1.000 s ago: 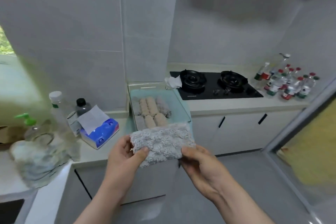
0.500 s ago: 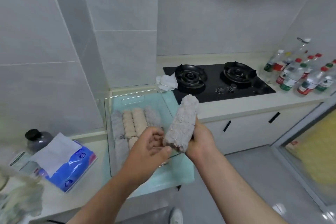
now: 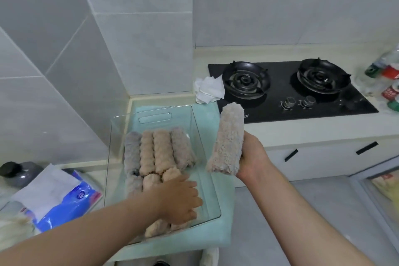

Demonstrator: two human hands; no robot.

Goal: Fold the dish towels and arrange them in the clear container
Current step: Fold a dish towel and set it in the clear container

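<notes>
A clear container [image 3: 204,155] stands on a light green towel [image 3: 220,231] at the counter's edge. Inside it lie several rolled dish towels [image 3: 158,153], grey and beige, side by side in two rows. My left hand [image 3: 180,197] is inside the container, resting on the near row of rolls with its fingers curved towards the right wall. My right hand [image 3: 251,157] grips a rolled fluffy beige-grey dish towel [image 3: 226,141], held upright just right of the container, above the counter edge.
A black two-burner gas hob [image 3: 287,86] lies to the right, with a crumpled white cloth [image 3: 208,93] at its left corner. Bottles [image 3: 388,84] crowd the far right. A blue tissue pack [image 3: 58,198] and a dark jar [image 3: 17,174] sit at left.
The flat towel held in both hands became a roll. My left hand let go of it and dropped into the container; my right hand keeps the roll, now further right.
</notes>
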